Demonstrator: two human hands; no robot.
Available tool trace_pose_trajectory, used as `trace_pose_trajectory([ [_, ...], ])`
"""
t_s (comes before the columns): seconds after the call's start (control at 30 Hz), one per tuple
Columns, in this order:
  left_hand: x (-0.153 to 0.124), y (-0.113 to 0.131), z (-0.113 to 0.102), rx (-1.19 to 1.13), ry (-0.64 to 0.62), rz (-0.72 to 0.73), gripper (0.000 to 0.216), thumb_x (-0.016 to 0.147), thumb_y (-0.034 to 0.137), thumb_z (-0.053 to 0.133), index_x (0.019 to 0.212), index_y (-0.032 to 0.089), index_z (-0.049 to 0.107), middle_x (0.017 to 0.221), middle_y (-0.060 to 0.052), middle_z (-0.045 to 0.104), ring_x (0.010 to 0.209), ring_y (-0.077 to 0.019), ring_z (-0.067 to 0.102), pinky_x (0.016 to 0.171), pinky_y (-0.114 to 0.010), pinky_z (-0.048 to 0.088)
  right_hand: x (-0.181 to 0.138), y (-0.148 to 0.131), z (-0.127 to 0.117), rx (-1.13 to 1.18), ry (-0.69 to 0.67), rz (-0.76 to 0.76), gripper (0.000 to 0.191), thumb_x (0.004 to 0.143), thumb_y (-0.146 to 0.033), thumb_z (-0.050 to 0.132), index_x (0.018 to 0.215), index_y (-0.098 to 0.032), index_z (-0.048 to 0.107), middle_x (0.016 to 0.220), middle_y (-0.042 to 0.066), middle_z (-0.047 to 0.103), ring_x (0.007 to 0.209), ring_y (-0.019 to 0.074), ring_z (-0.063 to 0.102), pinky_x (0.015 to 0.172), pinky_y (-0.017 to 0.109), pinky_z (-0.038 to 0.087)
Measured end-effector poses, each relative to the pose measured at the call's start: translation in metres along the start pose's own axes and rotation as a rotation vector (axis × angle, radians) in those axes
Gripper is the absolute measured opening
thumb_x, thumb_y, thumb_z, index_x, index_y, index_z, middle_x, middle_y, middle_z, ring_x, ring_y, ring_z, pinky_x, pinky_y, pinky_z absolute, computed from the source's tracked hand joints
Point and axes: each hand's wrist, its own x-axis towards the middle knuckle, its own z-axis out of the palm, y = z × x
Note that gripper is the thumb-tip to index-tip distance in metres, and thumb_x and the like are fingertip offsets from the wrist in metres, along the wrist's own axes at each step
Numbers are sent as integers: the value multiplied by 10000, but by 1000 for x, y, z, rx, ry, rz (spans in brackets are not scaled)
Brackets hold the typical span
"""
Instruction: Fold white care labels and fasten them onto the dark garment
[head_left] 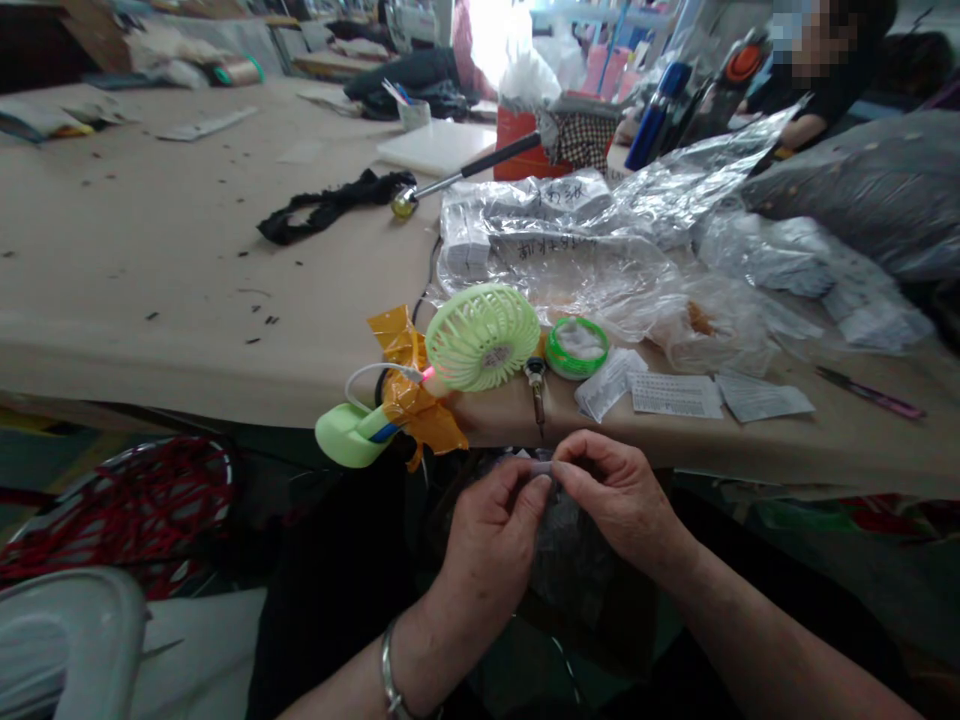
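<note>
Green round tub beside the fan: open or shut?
Open: white material shows inside the green tub's rim, uncovered.

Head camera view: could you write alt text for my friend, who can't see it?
A person's left hand and right hand pinch a small pale piece between them at the near edge of a tan table. Along that edge are a pale green fan with orange tape, a round green tub and printed paper slips; clear plastic wrapping lies behind.
</note>
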Motion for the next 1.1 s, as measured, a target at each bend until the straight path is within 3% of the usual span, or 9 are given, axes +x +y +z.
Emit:
trace_pose_trajectory([
  [0.2, 13, 5, -8, 231, 106, 158, 123, 825, 191, 550, 806, 165, 669, 667, 17, 647, 605, -100, 568, 564, -186, 417, 9, 4, 5, -19, 73, -36, 119, 800, -246, 561, 710, -170, 583, 608, -38, 513, 572, 86, 433, 530, 204, 362],
  [0.5, 19, 2, -8, 340, 129, 286, 133, 846, 181, 537, 793, 162, 657, 626, 33, 624, 556, -79, 546, 540, -167, 405, 9, 7, 7, -88, 128, -125, 114, 814, -230, 560, 716, -177, 584, 596, -48, 499, 553, 82, 430, 522, 199, 366],
  [1.1, 27, 4, -7, 369, 154, 273, 140, 833, 190, 545, 755, 197, 660, 608, 43, 630, 534, -86, 529, 528, -172, 394, 14, 9, 9, -108, 158, -176, 98, 835, -223, 548, 752, -187, 585, 631, -37, 534, 584, 94, 474, 559, 210, 395],
])
